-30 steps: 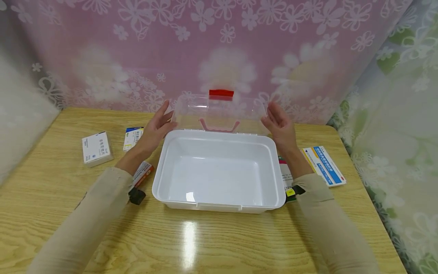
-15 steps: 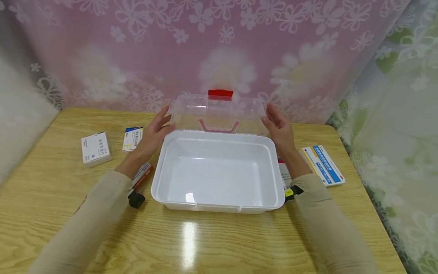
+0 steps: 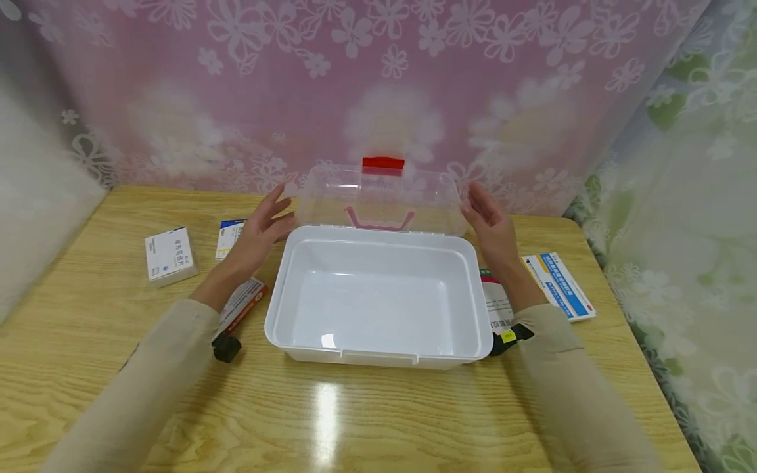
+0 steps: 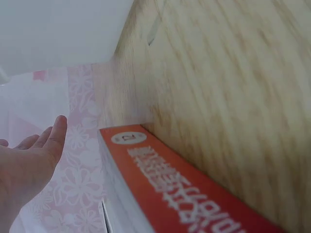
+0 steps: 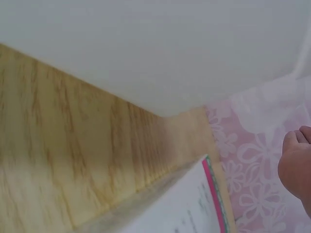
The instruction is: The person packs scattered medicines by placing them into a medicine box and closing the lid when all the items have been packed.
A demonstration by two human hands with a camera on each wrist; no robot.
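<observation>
Lid, clear and raised, stands between left hand and right hand, both released, with a white box on their near side.

My left grip overlaps blue-topped pack; left sleeve hides part of red pack. Right wrist covers edge of blue-striped pack. Lower end of pink-edged pack lost behind strap. Can't tell whether right grip touches lid. Both sleeves cut off at head view's bottom. Wrist views crop both grips; box wall blurred there. Finest print too small to read.
</observation>
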